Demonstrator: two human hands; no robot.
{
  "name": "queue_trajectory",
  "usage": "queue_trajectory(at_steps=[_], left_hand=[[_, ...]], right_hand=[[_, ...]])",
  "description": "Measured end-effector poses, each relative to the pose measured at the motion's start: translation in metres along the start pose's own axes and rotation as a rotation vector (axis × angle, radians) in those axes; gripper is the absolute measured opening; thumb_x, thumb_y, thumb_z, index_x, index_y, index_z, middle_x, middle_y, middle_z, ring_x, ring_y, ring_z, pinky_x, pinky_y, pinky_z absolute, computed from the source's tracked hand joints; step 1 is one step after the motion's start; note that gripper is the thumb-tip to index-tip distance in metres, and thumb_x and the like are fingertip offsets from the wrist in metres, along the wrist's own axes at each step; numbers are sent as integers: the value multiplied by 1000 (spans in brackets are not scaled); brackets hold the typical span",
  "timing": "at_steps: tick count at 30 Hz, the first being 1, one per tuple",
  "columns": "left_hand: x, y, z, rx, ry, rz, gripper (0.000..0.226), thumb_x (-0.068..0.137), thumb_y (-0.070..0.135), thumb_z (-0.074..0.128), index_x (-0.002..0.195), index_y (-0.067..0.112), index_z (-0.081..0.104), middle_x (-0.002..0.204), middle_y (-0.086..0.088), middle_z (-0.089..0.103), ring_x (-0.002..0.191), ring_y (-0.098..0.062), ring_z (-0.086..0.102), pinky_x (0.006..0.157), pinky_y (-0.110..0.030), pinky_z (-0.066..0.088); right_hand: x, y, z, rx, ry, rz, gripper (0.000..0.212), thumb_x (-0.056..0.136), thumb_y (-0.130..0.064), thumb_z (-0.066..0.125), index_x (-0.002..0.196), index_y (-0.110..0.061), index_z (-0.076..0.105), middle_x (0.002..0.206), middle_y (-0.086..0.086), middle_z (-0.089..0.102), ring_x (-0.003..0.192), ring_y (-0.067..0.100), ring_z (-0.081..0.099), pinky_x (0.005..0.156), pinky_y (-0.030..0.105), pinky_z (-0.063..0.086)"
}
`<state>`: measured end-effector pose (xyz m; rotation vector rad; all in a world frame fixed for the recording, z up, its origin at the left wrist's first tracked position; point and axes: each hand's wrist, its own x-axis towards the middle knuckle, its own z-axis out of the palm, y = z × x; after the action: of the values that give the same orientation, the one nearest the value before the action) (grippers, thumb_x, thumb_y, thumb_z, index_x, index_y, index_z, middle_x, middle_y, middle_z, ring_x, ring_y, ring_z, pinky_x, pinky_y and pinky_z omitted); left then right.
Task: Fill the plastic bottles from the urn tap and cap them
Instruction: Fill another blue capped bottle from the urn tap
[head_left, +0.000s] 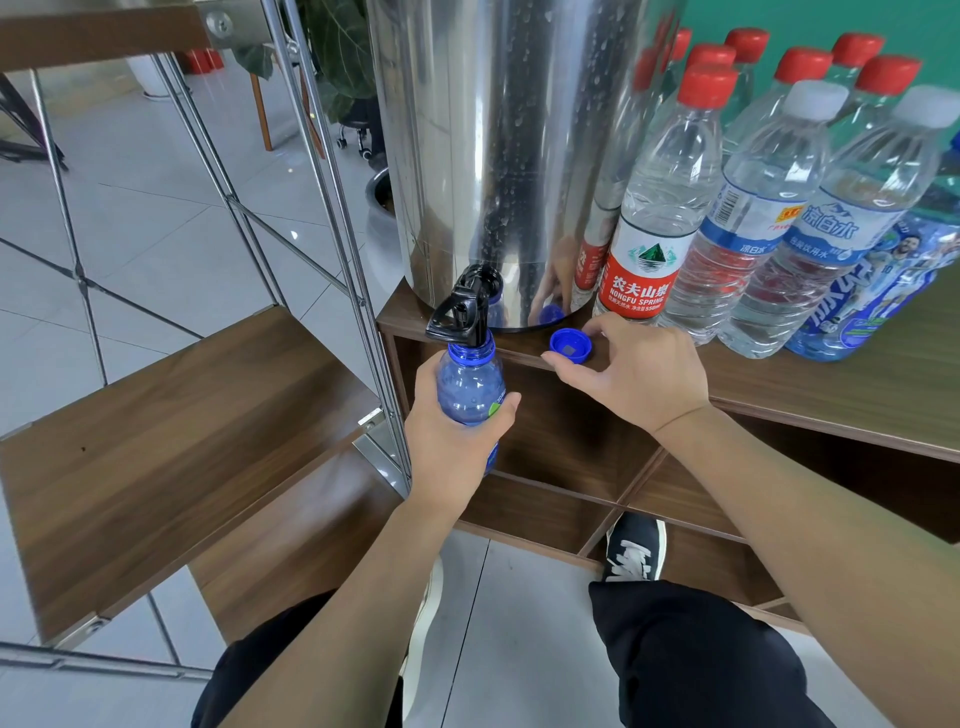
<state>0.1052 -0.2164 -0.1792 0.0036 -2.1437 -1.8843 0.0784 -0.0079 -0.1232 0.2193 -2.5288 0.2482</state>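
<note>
While left hand (457, 431) is gripping blue bottle (470, 384) with mouth right under black urn tap (462, 312), filling step looks underway, tho can't see water flowing. Right hand (631, 371) is reaching for blue cap (570, 346) lying on surface (857, 374), fingertips touching it, not lifting yet. Next, guessing: shutting tap, screwing cap on straight.
</note>
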Motion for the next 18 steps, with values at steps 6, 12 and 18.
queue_trajectory(at_steps=[6,12,18], left_hand=[[0,-1,-1,-2,8,-3,77,74,26,93,136,32,48,122,22,62,116,4,60,102,-23,52],[-1,-1,0,-25,9,-1,76,74,23,94,137,29,50,122,19,64,116,1,61,103,-26,52],[-2,-1,0,-36,13,5,75,73,21,94,134,32,51,121,21,66,116,0,62,100,-20,50]], right_hand=[[0,1,1,0,-6,0,60,84,-74,57,92,-16,71,58,-9,43,55,12,44,53,25,35],[-1,1,1,0,6,0,62,85,-77,53,90,-18,70,56,-9,43,53,16,50,50,26,39],[-1,0,1,7,2,0,60,85,-76,55,89,-18,70,57,-10,41,54,14,46,51,25,38]])
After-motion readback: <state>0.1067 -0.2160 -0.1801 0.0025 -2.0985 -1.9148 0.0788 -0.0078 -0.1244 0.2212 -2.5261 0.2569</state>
